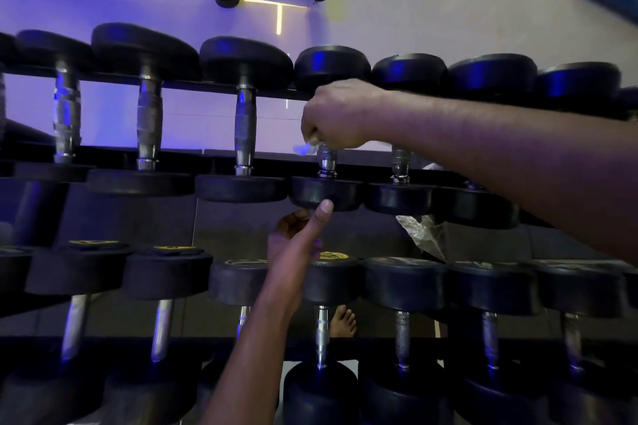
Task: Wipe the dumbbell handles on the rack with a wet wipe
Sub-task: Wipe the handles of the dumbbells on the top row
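A rack [221,152] holds two rows of black dumbbells with chrome handles. My right hand [336,114] grips the handle [326,162] of the fourth dumbbell in the upper row, with a white wet wipe [303,149] wrapped under the fingers; a corner of the wipe sticks out at the left. My left hand [297,238] reaches up from below, its thumb pressed against the near black head [326,195] of that same dumbbell, the fingers curled beneath it. Most of the gripped handle is hidden by my right hand.
Neighbouring upper-row handles [245,128] stand left and right of the gripped one. The lower row [404,283] lies close under my left forearm. A crumpled clear wrapper [423,229] sits under my right forearm. A bare foot [343,321] shows on the floor below.
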Demonstrator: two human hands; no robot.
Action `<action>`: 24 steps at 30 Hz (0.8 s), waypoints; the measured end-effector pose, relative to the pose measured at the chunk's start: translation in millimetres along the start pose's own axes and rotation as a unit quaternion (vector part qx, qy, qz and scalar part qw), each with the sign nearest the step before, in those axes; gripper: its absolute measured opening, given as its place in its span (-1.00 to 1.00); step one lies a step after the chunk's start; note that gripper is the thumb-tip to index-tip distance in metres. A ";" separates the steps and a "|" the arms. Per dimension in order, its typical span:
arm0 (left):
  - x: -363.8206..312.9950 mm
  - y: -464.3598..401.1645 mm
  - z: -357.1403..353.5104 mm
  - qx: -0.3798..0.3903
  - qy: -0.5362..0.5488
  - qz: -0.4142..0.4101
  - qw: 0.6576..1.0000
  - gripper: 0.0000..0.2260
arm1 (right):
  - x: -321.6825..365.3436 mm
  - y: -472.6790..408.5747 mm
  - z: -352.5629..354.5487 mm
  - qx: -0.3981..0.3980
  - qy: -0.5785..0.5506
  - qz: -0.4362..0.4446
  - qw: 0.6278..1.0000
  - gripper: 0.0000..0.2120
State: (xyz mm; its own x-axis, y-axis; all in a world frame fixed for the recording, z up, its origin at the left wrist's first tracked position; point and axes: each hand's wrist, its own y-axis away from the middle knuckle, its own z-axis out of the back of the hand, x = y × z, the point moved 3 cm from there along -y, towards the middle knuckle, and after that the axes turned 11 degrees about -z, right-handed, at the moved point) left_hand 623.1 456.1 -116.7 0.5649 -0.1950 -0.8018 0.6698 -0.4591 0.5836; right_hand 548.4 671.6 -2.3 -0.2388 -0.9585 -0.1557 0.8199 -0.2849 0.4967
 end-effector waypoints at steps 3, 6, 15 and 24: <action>0.3 0.1 -1.5 0.001 0.004 0.003 1.000 -0.44 | 10.9 4.6 -7.2 0.040 -0.022 0.030 0.999 -0.90; -2.1 2.4 -2.7 -0.008 0.006 -0.010 1.000 -0.39 | 17.2 9.3 -14.8 0.063 -0.081 0.043 0.994 -0.89; -0.2 16.0 -29.3 -0.070 0.027 -0.109 0.991 -0.07 | -32.4 33.8 -54.5 -0.172 -0.655 -0.111 0.727 -0.96; 19.8 -5.4 -37.2 -0.122 0.098 -0.144 0.977 -0.20 | -35.7 35.6 -77.7 -0.344 -0.569 -0.184 0.724 -0.84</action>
State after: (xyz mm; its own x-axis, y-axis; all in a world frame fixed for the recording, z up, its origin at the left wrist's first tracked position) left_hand 648.5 487.0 -131.0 0.4012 0.0932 -0.9113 0.8963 -0.2451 0.3695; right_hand 626.6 696.4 -45.4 -0.4603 -0.3162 0.8296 0.5628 -0.8266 -0.0028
